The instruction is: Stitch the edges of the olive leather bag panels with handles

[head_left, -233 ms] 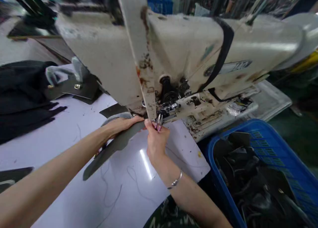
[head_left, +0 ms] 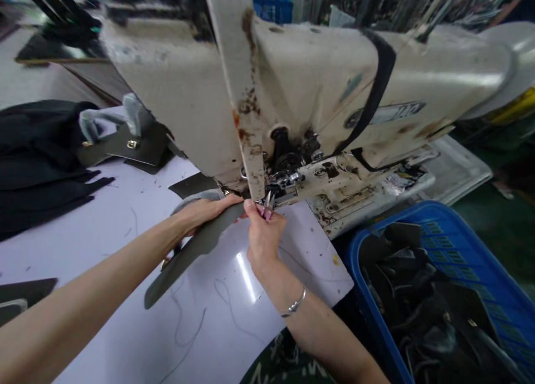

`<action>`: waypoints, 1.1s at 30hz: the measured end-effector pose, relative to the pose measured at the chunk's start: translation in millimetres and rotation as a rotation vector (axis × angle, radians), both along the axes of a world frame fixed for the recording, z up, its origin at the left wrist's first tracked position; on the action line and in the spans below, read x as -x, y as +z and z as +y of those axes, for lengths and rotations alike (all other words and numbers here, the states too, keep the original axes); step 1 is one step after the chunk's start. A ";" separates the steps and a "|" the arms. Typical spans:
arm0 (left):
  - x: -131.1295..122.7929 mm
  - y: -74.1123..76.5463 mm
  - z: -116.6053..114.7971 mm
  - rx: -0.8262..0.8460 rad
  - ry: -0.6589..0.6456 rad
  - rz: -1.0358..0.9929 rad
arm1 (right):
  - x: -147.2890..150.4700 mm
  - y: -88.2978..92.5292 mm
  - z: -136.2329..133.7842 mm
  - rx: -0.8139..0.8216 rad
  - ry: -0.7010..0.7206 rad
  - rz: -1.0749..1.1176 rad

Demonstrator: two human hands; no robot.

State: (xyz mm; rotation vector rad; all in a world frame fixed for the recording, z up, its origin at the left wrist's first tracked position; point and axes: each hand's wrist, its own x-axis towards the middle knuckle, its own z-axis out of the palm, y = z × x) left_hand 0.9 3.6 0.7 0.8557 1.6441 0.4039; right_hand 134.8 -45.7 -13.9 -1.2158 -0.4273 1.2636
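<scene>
1 head-worn view, from above the near side of the bench [head_left: 134, 345], facing forward and down; at close range, the left hand [head_left: 204, 211] and right hand [head_left: 265, 233] fall near mid-frame, the sewing machine [head_left: 309, 66] across the upper part.

Sewing machine [head_left: 305, 61], pale housing: one silvery nameplate [head_left: 397, 112] on the arm, with short dark slanted capitals; blurred, an A seems to stand among them, the other characters uncertain. Dark garment [head_left: 288, 367], bottom edge: pale marks, perhaps lettering, illegible.
</scene>
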 end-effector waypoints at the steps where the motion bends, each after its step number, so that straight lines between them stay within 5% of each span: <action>1: -3.6 3.8 -3.0 0.066 0.002 -0.001 | -0.8 1.4 -0.1 0.000 0.007 0.010; 6: -25.3 16.4 -21.9 0.081 0.182 -0.079 | -4.5 4.5 -0.9 0.004 0.044 0.049; 13: -60.8 11.7 -49.8 -0.063 0.496 -0.335 | -20.8 6.3 -2.5 0.041 0.090 -0.044; 20: -110.5 8.7 -69.4 -0.157 0.882 -0.558 | -55.9 11.5 5.3 0.073 0.282 -0.170; 33: -129.2 10.9 -60.0 -0.235 1.023 -0.632 | -74.8 22.3 20.6 0.068 0.437 -0.154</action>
